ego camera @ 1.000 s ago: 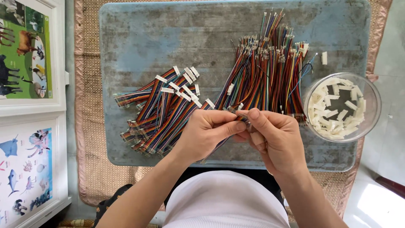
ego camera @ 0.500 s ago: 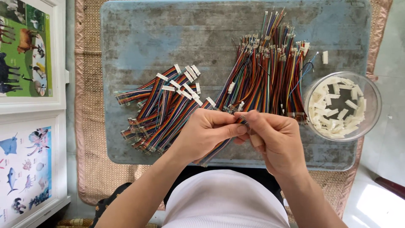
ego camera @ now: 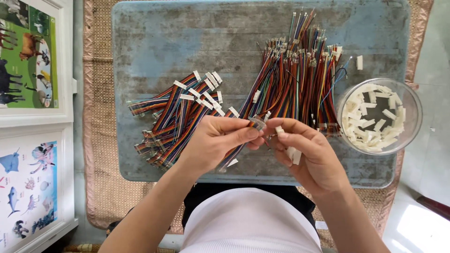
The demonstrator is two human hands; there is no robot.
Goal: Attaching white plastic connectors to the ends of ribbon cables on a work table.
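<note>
1. Since the earlier frame, both hands are sitting slightly lower over the counter's [ego camera: 154, 51] near edge; the right hand [ego camera: 311, 157] is now showing small white connector housings [ego camera: 294, 154] against its palm.
2. Left hand [ego camera: 218, 140] is pinching a multicoloured ribbon cable [ego camera: 236, 153] near its end, thumb and fingers pressed together on it; the cable is trailing down toward the person's body.
3. Right hand is meeting the cable's tip at centre, its grip pinching a white housing [ego camera: 279, 130] between thumb and forefinger.
4. Finished cables with white ends [ego camera: 180, 112] are lying left of the hands; a pile of loose wire bundles [ego camera: 300, 79] is lying beyond the right hand.
5. A clear bowl [ego camera: 412, 100] of white housings is resting at the counter's right edge; one stray housing [ego camera: 359, 62] is lying just above it.
6. Picture posters [ego camera: 28, 56] are lying to the far left.
</note>
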